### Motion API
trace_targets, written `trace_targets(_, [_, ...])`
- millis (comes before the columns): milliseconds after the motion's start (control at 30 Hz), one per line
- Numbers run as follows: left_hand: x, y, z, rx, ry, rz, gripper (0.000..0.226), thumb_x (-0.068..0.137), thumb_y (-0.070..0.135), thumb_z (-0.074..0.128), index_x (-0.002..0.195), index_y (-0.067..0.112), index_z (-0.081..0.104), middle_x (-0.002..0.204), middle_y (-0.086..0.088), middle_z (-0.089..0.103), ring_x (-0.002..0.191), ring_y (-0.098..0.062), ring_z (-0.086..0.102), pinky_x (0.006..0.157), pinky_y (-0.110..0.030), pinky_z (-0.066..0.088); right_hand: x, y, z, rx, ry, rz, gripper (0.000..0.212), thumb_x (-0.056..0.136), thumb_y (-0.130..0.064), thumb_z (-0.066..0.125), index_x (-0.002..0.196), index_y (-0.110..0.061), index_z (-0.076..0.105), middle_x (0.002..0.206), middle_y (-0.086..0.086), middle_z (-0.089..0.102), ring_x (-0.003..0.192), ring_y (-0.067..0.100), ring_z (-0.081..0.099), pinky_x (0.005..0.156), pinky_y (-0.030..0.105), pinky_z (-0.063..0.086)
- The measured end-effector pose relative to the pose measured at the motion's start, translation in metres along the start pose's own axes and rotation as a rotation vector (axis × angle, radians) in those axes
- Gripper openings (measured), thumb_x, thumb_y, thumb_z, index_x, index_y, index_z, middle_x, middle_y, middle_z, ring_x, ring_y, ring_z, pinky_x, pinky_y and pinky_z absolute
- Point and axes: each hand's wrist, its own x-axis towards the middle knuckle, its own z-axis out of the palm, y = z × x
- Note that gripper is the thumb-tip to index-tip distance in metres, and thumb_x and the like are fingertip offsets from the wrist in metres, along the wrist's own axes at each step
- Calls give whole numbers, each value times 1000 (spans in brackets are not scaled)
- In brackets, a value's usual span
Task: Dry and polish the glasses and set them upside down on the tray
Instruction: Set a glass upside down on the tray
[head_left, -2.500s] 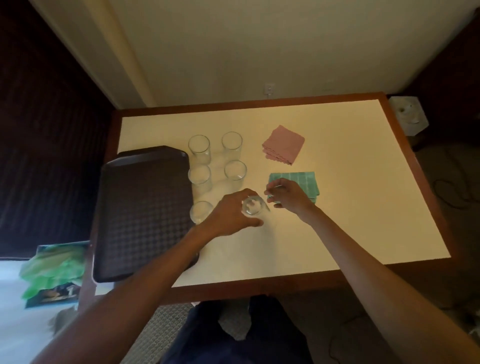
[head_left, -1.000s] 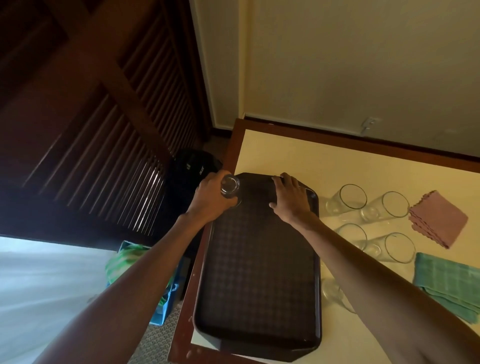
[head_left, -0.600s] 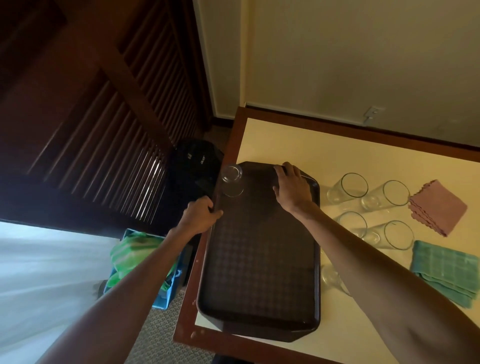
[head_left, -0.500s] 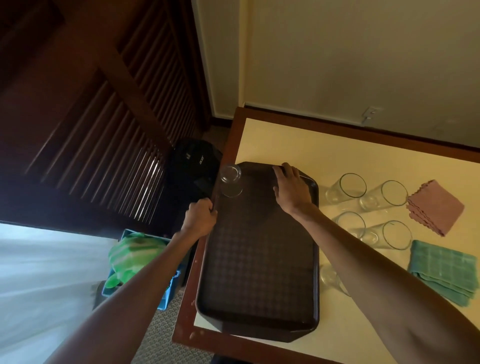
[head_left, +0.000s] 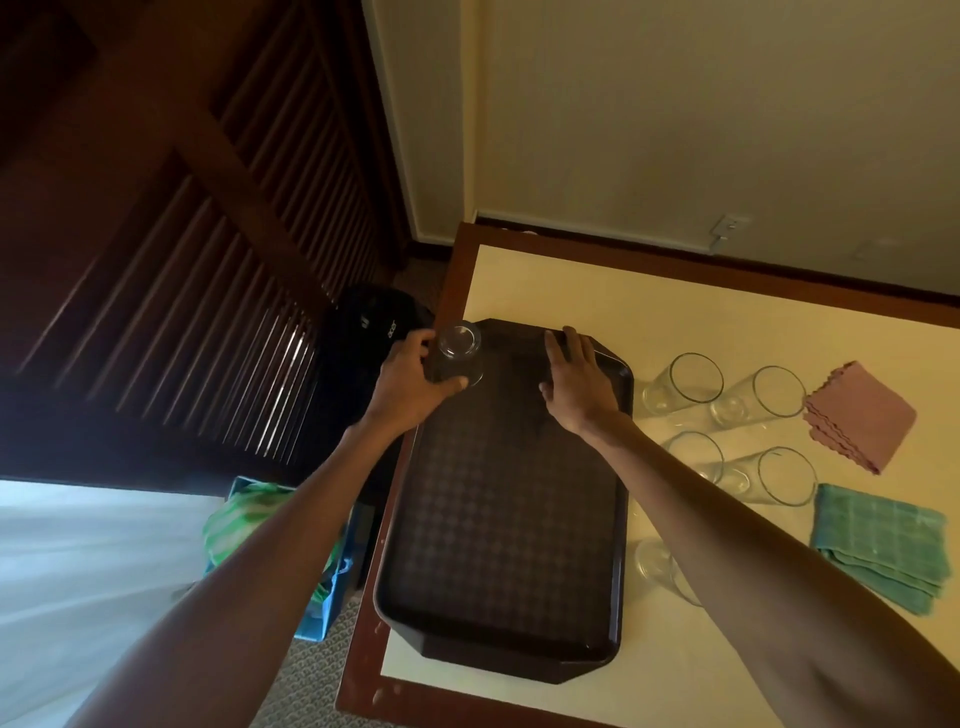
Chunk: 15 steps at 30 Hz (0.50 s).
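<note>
The left hand curls round an upturned drinking glass, thumb on the near side of the wall and fingers wrapped behind it, with the thick base facing up. The glass sits over the far left corner of the dark brown tray, mouth down (whether its rim rests fully on the textured surface cannot be told). The right hand lies flat on the far end of the tray, fingers straight and together, their tips reaching the far rim and holding nothing. The tray lies along the left side of the cream-topped table, which has a wooden border. Just to the right of the tray stand five upright glasses, mouths up, the nearest one partly hidden behind the right forearm. Beyond them lie a folded pink cloth and, nearer, a folded green checked cloth. On the floor left of the table are a black bag and a green bag.
</note>
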Motion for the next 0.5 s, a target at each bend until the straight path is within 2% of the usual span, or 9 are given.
trace_targets(67, [9, 15, -1, -81, 13, 53, 93, 77, 38, 89, 153, 23, 39, 147, -5, 50, 127, -20, 53, 103, -37, 47, 1, 0, 1, 5, -16, 4, 85, 93, -40, 65, 158, -19, 15, 165, 11, 8, 152, 34, 10, 113, 49, 36])
trace_targets(167, [14, 28, 0, -61, -7, 102, 75, 80, 33, 87, 145, 20, 51, 137, -1, 62, 124, -15, 58, 93, -18, 43, 1, 0, 1, 3, -72, 12, 107, 81, -53, 74, 158, -19, 9, 166, 11, 3, 153, 34, 4, 117, 49, 28])
trace_targets(233, [11, 29, 2, -40, -4, 115, 65, 81, 31, 87, 138, 19, 58, 129, 1, 67, 116, -8, 58, 90, -13, 42, -1, 0, 3, -6, -88, 7, 118, 74, -55, 79, 158, -18, 4, 166, 11, -2, 153, 33, -1, 119, 49, 24])
trace_targets(333, [6, 26, 6, -30, -19, 126, 66, 81, 31, 87, 138, 19, 59, 128, 2, 67, 113, -4, 55, 81, -4, 32, -1, 1, 6, 6, -87, 12, 124, 72, -53, 82, 158, -19, 0, 166, 9, -6, 153, 31, -5, 119, 50, 23])
trace_targets(400, [5, 26, 7, -23, -24, 133, 68, 80, 33, 87, 139, 19, 58, 128, 2, 67, 114, -5, 55, 85, -7, 37, -1, 1, 7, 9, -87, 11, 125, 71, -53, 82, 158, -19, -1, 166, 9, -7, 153, 31, -7, 120, 50, 23])
trace_targets(467, [5, 27, 6, -9, -30, 134, 72, 79, 35, 88, 142, 20, 56, 131, 1, 66, 116, -6, 54, 98, -21, 46, 0, 1, 7, 6, -94, 8, 126, 71, -52, 83, 158, -18, -1, 166, 10, -8, 153, 31, -7, 121, 50, 22])
trace_targets(500, [4, 29, 6, -3, -45, 124, 78, 78, 37, 88, 145, 21, 53, 136, 0, 63, 119, -7, 53, 103, -27, 45, 0, 1, 6, 5, -96, 9, 126, 71, -52, 83, 158, -18, -1, 166, 10, -8, 153, 32, -7, 121, 50, 22])
